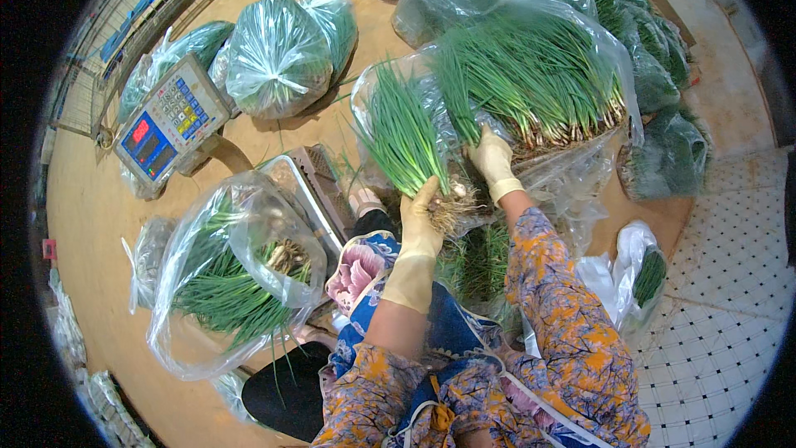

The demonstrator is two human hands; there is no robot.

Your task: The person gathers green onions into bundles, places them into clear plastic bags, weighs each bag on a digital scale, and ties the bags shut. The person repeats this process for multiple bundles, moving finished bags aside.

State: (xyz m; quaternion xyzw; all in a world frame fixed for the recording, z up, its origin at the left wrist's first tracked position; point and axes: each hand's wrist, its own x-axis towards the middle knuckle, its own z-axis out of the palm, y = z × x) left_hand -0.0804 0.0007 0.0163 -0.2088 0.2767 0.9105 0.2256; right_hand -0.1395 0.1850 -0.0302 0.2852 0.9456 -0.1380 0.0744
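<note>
My left hand (423, 219), in a cream rubber glove, is closed around a bunch of green onions (403, 137) just above the roots. Tangled roots and small white bulbs hang at its right side, and the green leaves point up and away from me. Gloved the same way, my right hand (492, 158) grips the lower end of a smaller bunch of green onions (459, 102); its fingertips are partly hidden. Beyond that hand, a large pile of green onions (535, 68) lies in an opened clear plastic bag (628, 96), with roots towards me.
An open plastic bag of green onions (242, 298) rests on a weighing scale's metal platform (311, 199) at left. The scale's display head (173, 121) stands behind it. Tied bags of greens (280, 56) sit farther back. A wire cage (143, 18) stands at upper left.
</note>
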